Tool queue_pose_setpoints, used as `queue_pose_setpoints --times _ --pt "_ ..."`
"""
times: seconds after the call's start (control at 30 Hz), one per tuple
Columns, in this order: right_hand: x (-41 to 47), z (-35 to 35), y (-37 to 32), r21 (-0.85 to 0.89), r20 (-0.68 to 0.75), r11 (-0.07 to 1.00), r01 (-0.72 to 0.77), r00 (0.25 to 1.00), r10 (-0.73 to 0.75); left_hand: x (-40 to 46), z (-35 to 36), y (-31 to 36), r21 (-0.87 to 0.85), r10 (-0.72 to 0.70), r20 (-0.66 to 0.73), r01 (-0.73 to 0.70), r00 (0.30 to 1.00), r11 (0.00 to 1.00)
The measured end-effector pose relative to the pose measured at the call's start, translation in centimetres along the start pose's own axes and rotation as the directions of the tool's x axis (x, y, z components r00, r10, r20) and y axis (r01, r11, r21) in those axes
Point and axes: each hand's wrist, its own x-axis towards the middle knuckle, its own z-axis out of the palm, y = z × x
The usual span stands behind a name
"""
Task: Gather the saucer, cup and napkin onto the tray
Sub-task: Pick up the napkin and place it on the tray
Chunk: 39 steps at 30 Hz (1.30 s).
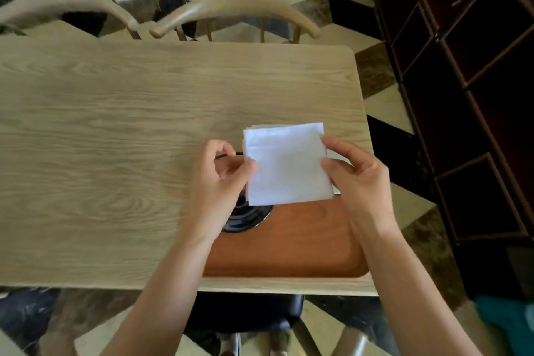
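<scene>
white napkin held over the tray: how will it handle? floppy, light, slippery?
The napkin looks folded in layers and stays fairly flat between the left hand and right hand, so probably only mildly floppy. It is thin paper or cloth, likely very light and apt to drift or unfold if dropped onto the tray. Pinch grips seem enough; slipping looks unlikely.

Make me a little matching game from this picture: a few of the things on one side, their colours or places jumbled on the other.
Things:
1. napkin
2. tray
3. saucer
4. table

Descriptions:
A. reddish-brown, at the table's near edge
B. pale wood grain
C. white, held up between both hands
D. dark and glossy, on the tray, partly hidden

Pairs: 1-C, 2-A, 3-D, 4-B

The left hand and right hand each pinch one side of the napkin.
</scene>
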Motion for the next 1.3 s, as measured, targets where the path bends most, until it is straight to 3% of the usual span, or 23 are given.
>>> queue_pose_setpoints --times 0.17,0.23,0.37,0.47,0.77,0.93,1.1,1.3 --pt "-4.0 -4.0 2.0 -0.087 0.010 0.996 0.008 1.000 -0.007 -5.0 2.2 -1.2 0.171 0.107 0.094 -0.122 0.990 0.978" --pt "-5.1 -5.4 3.1 -0.136 0.061 0.991 -0.005 0.998 0.013 -6.5 2.7 -2.1 0.192 0.076 0.121 -0.098 0.990 0.976" --pt "-6.0 -7.5 6.3 -0.412 0.147 0.910 -0.037 0.983 0.107 -8.5 3.4 -5.5 0.272 -0.063 0.262 -0.011 0.963 0.962" --pt "-6.2 -7.9 8.4 -0.513 0.141 0.857 -0.043 0.981 0.134 -9.0 4.2 -7.5 0.372 -0.064 0.297 -0.054 0.953 0.927" --pt "-5.7 -7.3 11.2 -0.724 0.173 0.678 0.130 0.985 -0.004 -8.7 5.8 -9.6 0.556 0.025 0.399 -0.264 0.916 0.788" --pt "-6.7 -7.5 11.8 -0.830 0.187 0.507 0.235 0.972 -0.143 -9.4 5.8 -10.6 0.605 0.039 0.455 -0.341 0.890 0.720" --pt "-7.4 -7.6 13.0 -0.877 0.335 0.240 0.416 0.888 -0.314 -10.5 5.6 -11.3 0.692 0.169 0.502 -0.512 0.848 0.509" --pt "-7.6 -8.4 14.2 -0.902 0.406 0.109 0.417 0.907 -0.110 -11.4 4.5 -12.0 0.742 0.097 0.594 -0.591 0.798 0.315"
